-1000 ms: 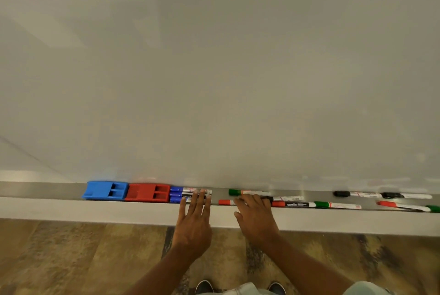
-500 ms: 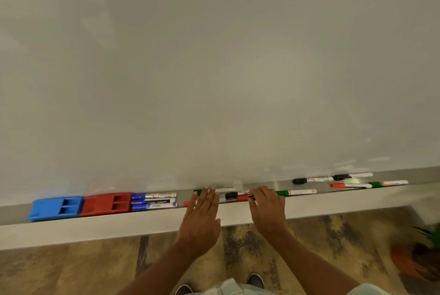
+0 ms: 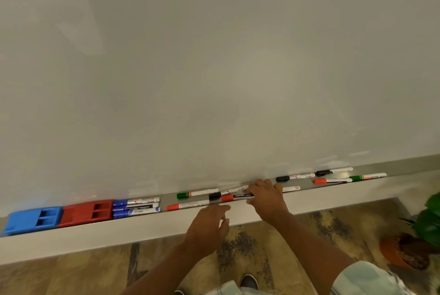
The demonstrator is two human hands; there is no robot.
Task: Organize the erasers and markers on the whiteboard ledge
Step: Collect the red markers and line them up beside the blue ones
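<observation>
A blue eraser (image 3: 32, 220) and a red eraser (image 3: 87, 213) lie side by side at the ledge's (image 3: 119, 228) left end, with three blue markers (image 3: 136, 207) stacked beside them. A green marker (image 3: 197, 193) and a red marker (image 3: 187, 205) lie loose in the middle. My right hand (image 3: 266, 197) is shut on a red-capped marker (image 3: 235, 197) and covers part of a black-capped marker (image 3: 227, 193). My left hand (image 3: 209, 225) hovers just in front of the ledge, fingers apart, holding nothing. Further right lie two black markers (image 3: 314, 174), a red marker (image 3: 332, 180) and a green marker (image 3: 367, 177).
The whiteboard (image 3: 214, 68) fills the view above the ledge. A potted plant (image 3: 419, 240) stands on the patterned floor at the lower right. My shoes (image 3: 248, 281) show below the ledge.
The view has shifted right. My left hand drew back from the ledge toward me. My right hand closed on the red-capped marker in the middle.
</observation>
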